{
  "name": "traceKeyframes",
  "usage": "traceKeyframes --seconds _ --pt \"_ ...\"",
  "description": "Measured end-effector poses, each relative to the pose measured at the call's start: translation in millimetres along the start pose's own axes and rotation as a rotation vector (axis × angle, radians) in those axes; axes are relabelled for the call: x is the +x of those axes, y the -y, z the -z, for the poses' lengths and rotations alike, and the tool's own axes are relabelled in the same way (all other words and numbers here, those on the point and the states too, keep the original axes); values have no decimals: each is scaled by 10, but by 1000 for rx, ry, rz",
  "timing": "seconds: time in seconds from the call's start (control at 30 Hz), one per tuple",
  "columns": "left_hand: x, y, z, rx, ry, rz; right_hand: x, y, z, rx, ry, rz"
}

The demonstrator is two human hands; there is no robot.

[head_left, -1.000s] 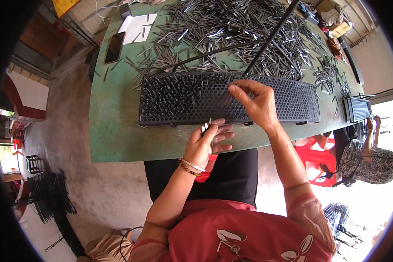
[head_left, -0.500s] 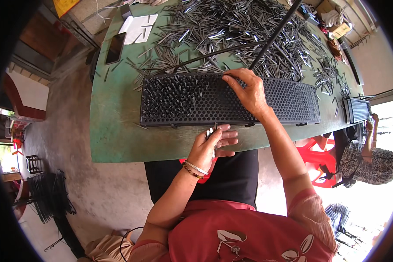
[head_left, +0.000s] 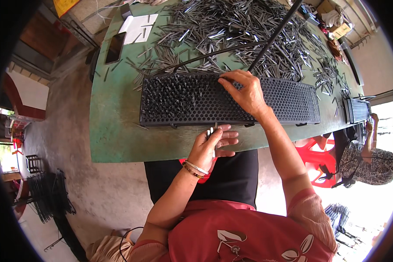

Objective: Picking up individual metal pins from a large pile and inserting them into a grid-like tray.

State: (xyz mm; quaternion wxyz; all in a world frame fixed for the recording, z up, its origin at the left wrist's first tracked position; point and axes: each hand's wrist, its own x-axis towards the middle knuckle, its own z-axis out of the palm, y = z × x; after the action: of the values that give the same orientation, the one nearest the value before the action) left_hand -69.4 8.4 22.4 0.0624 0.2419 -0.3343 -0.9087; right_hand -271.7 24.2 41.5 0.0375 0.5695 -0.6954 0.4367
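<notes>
A long black perforated rack [head_left: 284, 101] lies across the table before me. Its left part is filled with short dark strips [head_left: 168, 96] standing in the holes; bare holes show on the right part. Over the rack's middle, near its far edge, my right hand [head_left: 248, 92] is closed in a pinch, thumb against forefinger; whatever is between the tips is too small to make out. Below the near edge, my left hand [head_left: 212, 142] is palm up, with a few thin strips [head_left: 215, 127] gripped between thumb and fingers and its other fingers spread.
A big heap of loose dark strips [head_left: 231, 26] covers the far table [head_left: 113, 131]. A dark rod [head_left: 275, 35] slants up behind the rack. At the far left lie a phone [head_left: 115, 48] and white paper [head_left: 137, 26]. Another person [head_left: 367, 161] sits at the right by a second rack [head_left: 358, 110].
My right hand has shifted slightly left along the rack's far edge, still pinched. My left hand and its strips stay in place.
</notes>
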Motion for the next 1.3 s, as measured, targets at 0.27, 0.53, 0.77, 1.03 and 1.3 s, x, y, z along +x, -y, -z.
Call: traceKeyframes --seconds 0.27,0.53,0.77,1.03,1.3 --pt "2 9 -6 6 2 -3 43 -5 28 -60 94 50" --pt "-2 -15 4 -39 -3 27 42 -17 -2 32 93 -27" --pt "-11 -40 -22 -47 17 35 -4 19 -20 28 15 -61" --pt "99 -35 23 -156 36 46 -40 51 -37 -46 -51 -69" --pt "77 -57 0 -134 57 51 -15 25 14 -25 45 -99"
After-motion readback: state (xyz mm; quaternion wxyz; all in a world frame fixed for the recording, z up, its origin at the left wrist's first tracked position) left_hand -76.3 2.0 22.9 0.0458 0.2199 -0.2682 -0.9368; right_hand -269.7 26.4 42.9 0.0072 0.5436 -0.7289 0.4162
